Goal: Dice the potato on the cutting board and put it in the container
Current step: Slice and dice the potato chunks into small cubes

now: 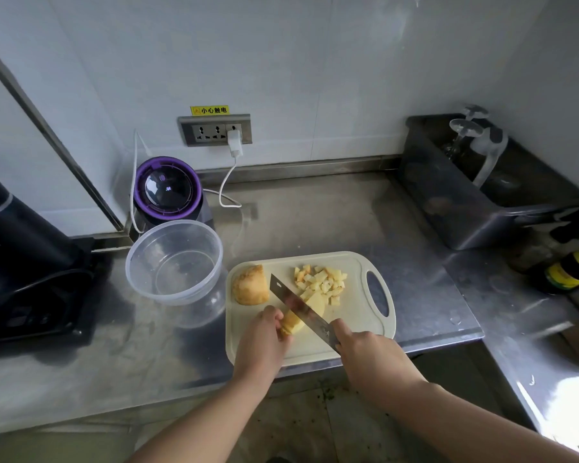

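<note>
Shiny metal counter [315, 222] runs along a white wall, and I look down at it from the head camera. On the counter lies a pale cutting board [358, 315], with its handle hole to the right. A potato piece [316, 304] sits near the front of the board, and the knife [298, 305] lies across it at a slant, its tip pointing up and to the left. My left hand [263, 339] has its fingers curled over the near end of that potato piece and holds it down. My right hand [365, 349] is wrapped tight round the knife handle, which is hidden inside the fist. A bigger potato half [250, 285] rests at the back left of the board, apart from the knife. A small heap of potato cubes [321, 280] lies at the back of the board, right of the blade. Just left of the board stands a clear round container [137, 279]. Behind it is a purple and black gadget [168, 190] with a white cord. On the wall is a socket strip [214, 130] with a white plug [234, 143] in it. A metal bin [465, 202] stands far right, with a yellow-label bottle [572, 272] near it
</note>
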Demonstrator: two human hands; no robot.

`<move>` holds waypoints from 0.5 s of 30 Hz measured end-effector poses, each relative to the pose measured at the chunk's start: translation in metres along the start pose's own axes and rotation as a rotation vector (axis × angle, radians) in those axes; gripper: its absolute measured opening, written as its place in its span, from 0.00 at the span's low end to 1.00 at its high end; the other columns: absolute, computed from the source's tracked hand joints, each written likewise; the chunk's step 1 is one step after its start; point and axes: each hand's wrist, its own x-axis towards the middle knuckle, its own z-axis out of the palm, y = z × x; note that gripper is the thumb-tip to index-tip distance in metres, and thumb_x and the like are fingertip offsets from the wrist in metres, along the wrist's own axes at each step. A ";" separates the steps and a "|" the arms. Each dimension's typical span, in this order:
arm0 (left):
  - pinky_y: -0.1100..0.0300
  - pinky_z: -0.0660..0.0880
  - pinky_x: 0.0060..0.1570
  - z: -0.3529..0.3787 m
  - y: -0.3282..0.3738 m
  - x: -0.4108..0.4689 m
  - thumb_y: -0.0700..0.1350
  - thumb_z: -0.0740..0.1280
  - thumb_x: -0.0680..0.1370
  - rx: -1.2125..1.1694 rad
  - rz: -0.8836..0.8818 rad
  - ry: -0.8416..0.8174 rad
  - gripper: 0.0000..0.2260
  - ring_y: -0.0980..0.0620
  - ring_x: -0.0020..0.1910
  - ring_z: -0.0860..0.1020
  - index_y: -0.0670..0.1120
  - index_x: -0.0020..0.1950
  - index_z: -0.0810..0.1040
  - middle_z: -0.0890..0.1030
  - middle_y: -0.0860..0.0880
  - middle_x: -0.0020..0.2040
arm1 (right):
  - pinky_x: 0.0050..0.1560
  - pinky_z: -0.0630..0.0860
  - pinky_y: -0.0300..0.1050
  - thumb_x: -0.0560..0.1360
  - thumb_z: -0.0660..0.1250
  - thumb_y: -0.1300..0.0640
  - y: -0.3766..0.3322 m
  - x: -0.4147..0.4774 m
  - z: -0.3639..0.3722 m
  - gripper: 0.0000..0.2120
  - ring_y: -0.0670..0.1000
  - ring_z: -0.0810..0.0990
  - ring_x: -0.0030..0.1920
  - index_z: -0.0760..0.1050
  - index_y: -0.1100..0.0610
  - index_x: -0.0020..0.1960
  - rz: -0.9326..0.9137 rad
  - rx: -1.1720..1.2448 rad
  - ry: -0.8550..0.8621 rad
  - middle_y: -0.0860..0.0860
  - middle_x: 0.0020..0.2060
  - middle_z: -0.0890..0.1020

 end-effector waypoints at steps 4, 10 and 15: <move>0.65 0.76 0.47 -0.004 -0.008 -0.001 0.47 0.70 0.75 -0.041 -0.028 -0.001 0.09 0.56 0.47 0.79 0.50 0.52 0.74 0.78 0.56 0.45 | 0.36 0.70 0.41 0.80 0.58 0.64 -0.005 -0.002 0.008 0.20 0.45 0.69 0.30 0.58 0.51 0.69 -0.024 0.003 -0.024 0.50 0.42 0.74; 0.64 0.75 0.47 -0.013 -0.020 -0.008 0.48 0.74 0.72 -0.048 -0.029 -0.021 0.13 0.56 0.49 0.78 0.49 0.53 0.75 0.78 0.56 0.49 | 0.40 0.68 0.42 0.79 0.57 0.67 -0.011 0.005 0.018 0.22 0.52 0.74 0.38 0.59 0.53 0.70 -0.065 -0.036 -0.090 0.53 0.44 0.76; 0.73 0.70 0.40 -0.031 -0.025 -0.011 0.41 0.71 0.74 -0.187 -0.056 -0.001 0.08 0.56 0.46 0.79 0.51 0.47 0.74 0.79 0.56 0.44 | 0.42 0.68 0.43 0.79 0.58 0.68 -0.012 0.007 0.022 0.22 0.56 0.81 0.49 0.60 0.55 0.71 -0.114 -0.093 -0.082 0.55 0.54 0.78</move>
